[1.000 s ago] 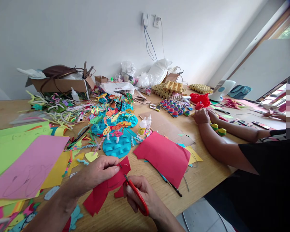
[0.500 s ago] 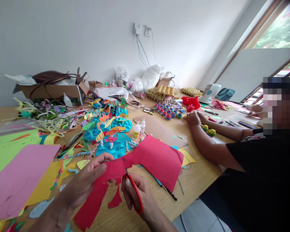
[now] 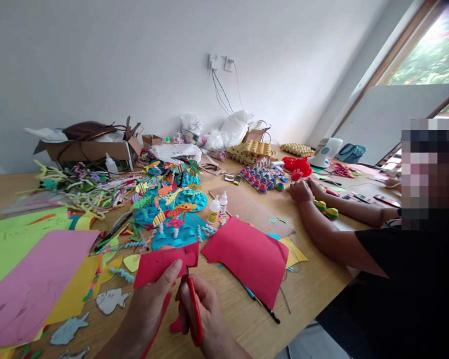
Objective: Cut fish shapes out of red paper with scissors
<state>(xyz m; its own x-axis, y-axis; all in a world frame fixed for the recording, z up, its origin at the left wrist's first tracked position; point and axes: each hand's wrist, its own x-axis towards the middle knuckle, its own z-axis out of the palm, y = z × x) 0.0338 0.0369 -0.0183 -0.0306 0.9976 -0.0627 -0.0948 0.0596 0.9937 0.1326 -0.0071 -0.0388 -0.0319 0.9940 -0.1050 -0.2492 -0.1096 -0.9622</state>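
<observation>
My left hand pinches a red paper piece with drawn pencil lines, thumb on top. My right hand is closed around red-handled scissors, whose blades meet the lower edge of that piece near its right end. A larger red sheet lies apart on the table to the right. Below my hands a small red scrap rests on the wood, partly hidden by my right hand. Another red strip hangs below my left hand.
Blue egg-tray pieces with paper fish and glue bottles stand ahead. Coloured sheets and fish cutouts lie left. A person's arms rest on the table at right.
The held red piece is now separate from the large red sheet, which lies on the table. My left hand has turned the piece, and the scissors have shifted slightly left and down.
</observation>
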